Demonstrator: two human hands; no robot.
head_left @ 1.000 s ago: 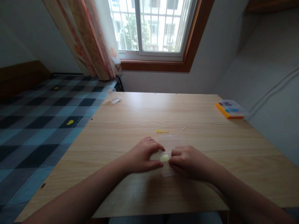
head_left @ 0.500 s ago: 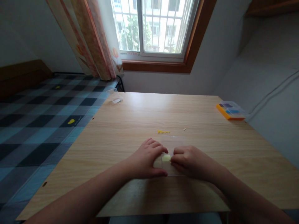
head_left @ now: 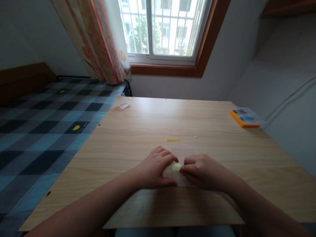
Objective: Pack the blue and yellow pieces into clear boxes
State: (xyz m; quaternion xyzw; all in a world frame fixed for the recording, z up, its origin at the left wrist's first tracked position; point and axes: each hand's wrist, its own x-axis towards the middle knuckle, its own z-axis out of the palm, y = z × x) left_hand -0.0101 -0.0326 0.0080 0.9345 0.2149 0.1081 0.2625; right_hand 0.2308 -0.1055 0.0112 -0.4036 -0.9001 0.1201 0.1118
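Note:
A thin clear plastic board [head_left: 184,148] lies flat on the table, with a pale yellow patch [head_left: 176,167] on it between my hands. My left hand [head_left: 158,169] rests at the board's left side, thumb and fingers spread apart, the thumb near its front edge. From the right, my right hand [head_left: 203,171] bends over the board with its fingers closed in a pinch, fingertips at the patch's right edge. Whatever is between them is hidden or too small to make out. Just behind the board is a row of small yellow pieces [head_left: 173,139]; tiny pale bits [head_left: 196,137] lie right of it.
A clear plastic container [head_left: 122,102] stands at the table's far left corner. At the far right is an orange box with a clear lid [head_left: 247,117]. A checked bed [head_left: 56,131] adjoins the wooden table [head_left: 138,128] on the left. The window [head_left: 170,29] is beyond.
The whole view has shifted very slightly. My right fingertips have moved a touch left against the yellow patch; my left hand keeps its place on the board.

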